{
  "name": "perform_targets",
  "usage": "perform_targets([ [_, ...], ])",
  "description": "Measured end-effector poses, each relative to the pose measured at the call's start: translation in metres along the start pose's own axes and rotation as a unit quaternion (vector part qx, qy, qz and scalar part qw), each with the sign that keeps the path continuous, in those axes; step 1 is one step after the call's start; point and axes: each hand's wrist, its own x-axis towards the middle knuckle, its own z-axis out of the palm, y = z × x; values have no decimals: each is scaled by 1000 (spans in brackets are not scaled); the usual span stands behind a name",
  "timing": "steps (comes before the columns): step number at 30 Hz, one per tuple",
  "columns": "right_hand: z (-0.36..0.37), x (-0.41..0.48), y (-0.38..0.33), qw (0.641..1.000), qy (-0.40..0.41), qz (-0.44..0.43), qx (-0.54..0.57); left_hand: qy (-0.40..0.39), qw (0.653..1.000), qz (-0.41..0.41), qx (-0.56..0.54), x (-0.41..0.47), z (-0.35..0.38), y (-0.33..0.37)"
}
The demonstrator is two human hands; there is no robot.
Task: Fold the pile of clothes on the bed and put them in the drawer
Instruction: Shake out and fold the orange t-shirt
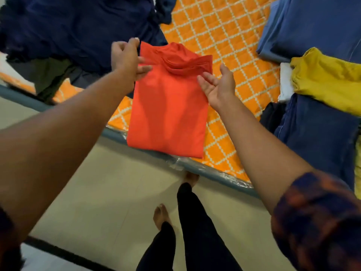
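Resting open with straight, blurred fingers, the left hand (127, 59) lies across the upper left corner of one folded red shirt (168, 114), thumb raised, clasping nothing. The right hand (218, 85) is loose too, palm up, with relaxed fingertips at the shirt's right edge just below the collar. Between and below the two hands the shirt lies flat on the orange lattice bed cover (224, 36), its lower end overlapping the bed edge (214, 174). Beyond the left hand sits one heap of dark navy clothes (78, 26). Right of the right hand lie three folded pieces: a blue one (312, 26) farthest, a yellow one (328, 81) level with the hand and a navy one (320, 137) nearest. One white item (285, 81) lies beside the yellow piece. Below the wrists, two bare feet (191, 178) stand on the beige floor (107, 192).
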Motion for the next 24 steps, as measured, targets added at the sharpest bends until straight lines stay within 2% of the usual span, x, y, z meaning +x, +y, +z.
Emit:
perform_targets([
  [2, -17, 16, 14, 990, -21, -34, -135, 62, 985, 112, 119, 17, 2, -34],
  [3, -31, 17, 27, 973, -23, -82, -216, 64, 967, 166, 181, 14, -2, -55],
  [4, -48, 13, 40, 938, -20, -154, -311, 46, 943, 214, 250, 5, -6, -77],
  [6, -82, -6, 66, 825, -52, -285, -485, -23, 869, 331, 366, -22, -17, -115],
  [8, -117, -31, 93, 686, -124, -374, -612, -110, 782, 418, 449, -47, -26, -139],
  [10, -139, -52, 112, 566, -188, -396, -698, -178, 700, 426, 545, -59, -39, -158],
  [12, -149, -59, 124, 502, -208, -379, -749, -223, 642, 377, 630, -62, -55, -172],
  [13, -150, -58, 127, 484, -207, -369, -765, -232, 627, 350, 656, -61, -63, -177],
  [15, -148, -54, 129, 464, -198, -353, -788, -234, 620, 316, 679, -56, -69, -178],
  [19, -142, -41, 123, 433, -201, -373, -796, -218, 607, 329, 690, -42, -54, -160],
  [21, -139, -36, 116, 431, -177, -421, -778, -225, 618, 337, 674, -35, -44, -149],
  [24, -128, -31, 106, 442, -148, -427, -775, -236, 645, 293, 665, -27, -32, -124],
])
